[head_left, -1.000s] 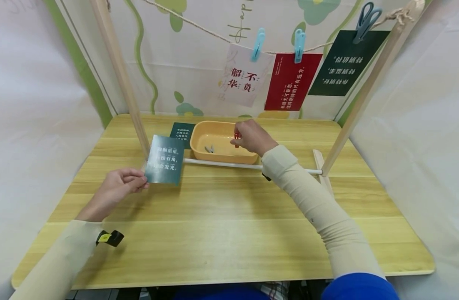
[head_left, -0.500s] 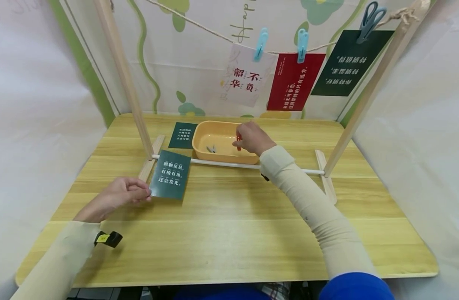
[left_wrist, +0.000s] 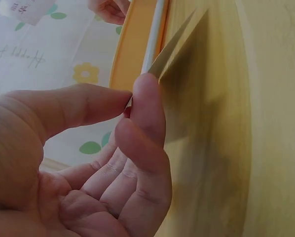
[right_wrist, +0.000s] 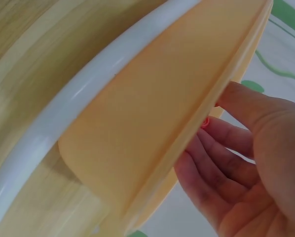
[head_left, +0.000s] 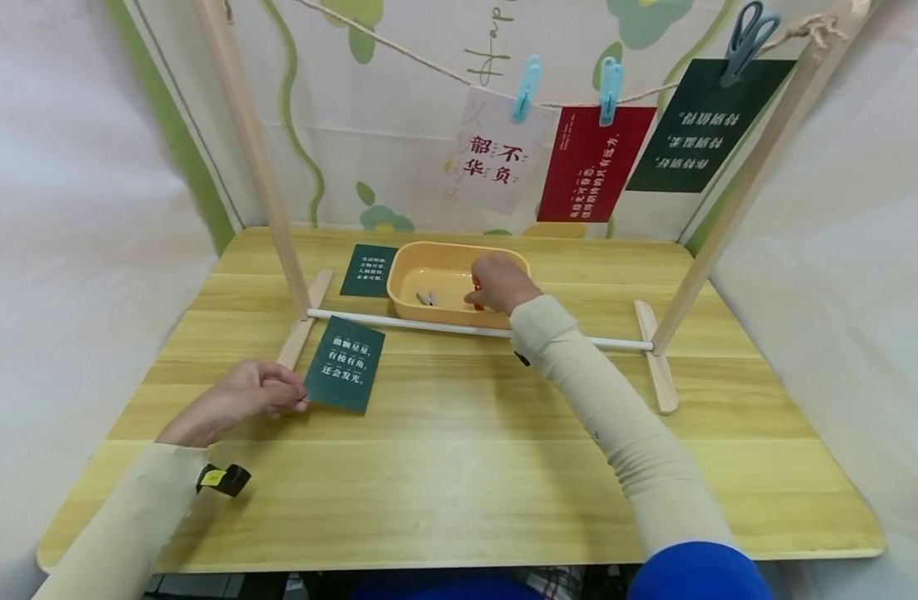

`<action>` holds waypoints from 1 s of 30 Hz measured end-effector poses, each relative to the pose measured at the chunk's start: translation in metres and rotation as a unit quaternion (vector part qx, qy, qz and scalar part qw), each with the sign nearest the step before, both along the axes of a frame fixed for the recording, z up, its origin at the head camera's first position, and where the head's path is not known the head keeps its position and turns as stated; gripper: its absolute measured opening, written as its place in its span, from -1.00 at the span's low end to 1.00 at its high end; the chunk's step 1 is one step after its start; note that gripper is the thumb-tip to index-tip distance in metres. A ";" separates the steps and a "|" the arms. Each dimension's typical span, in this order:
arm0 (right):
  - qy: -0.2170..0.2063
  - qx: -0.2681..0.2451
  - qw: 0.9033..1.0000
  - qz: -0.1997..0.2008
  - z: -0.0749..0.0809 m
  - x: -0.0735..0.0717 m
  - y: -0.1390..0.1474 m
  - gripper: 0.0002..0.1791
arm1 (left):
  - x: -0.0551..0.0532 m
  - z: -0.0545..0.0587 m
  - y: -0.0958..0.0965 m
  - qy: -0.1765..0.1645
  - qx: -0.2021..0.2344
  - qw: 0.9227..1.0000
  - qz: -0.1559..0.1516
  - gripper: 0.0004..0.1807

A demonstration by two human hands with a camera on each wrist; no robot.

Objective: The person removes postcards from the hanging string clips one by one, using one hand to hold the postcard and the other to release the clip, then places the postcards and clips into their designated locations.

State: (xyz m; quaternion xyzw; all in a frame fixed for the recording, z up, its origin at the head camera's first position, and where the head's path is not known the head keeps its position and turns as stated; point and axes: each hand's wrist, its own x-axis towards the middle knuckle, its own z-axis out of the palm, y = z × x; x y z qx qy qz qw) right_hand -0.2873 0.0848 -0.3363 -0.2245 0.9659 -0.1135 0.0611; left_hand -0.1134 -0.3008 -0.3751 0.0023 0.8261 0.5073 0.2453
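Observation:
My left hand (head_left: 241,398) pinches a dark green card (head_left: 345,365) by its lower left corner, between thumb and fingers. The card bears white printed characters and is held low over the table; in the left wrist view it shows edge-on, with a shadow beside it. My right hand (head_left: 502,283) reaches into a yellow plastic tray (head_left: 451,318), pinching a small red clothespin (head_left: 478,295). Most of that clothespin is hidden by the fingers, and the tray's wall covers the fingertips in the right wrist view. Small grey clothespins (head_left: 426,297) lie in the tray.
A second green card (head_left: 368,270) lies left of the tray. A white rod (head_left: 429,327) joins two wooden posts on flat feet. Overhead, a rope (head_left: 399,52) carries a white card (head_left: 496,158), a red card (head_left: 596,171) and a green card (head_left: 705,133), held by clothespins.
My left hand has lowered its card toward the table and nearer to me, uncovering the left post's foot and the second card. My right hand has stayed at the tray, sinking slightly.

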 end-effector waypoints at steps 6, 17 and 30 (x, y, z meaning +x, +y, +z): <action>-0.005 0.006 1.000 -0.007 -0.003 -0.003 -0.004 -0.72 | 0.001 0.000 -0.001 -0.001 -0.025 1.000 0.007 -0.62; -0.002 0.016 1.000 -0.006 -0.006 -0.004 -0.010 -0.70 | 0.001 0.005 0.006 0.033 -0.108 0.994 0.006 -0.75; 0.004 -0.001 1.000 -0.004 -0.002 -0.010 -0.017 -0.56 | 0.001 0.006 0.003 0.056 -0.183 0.982 -0.008 -0.78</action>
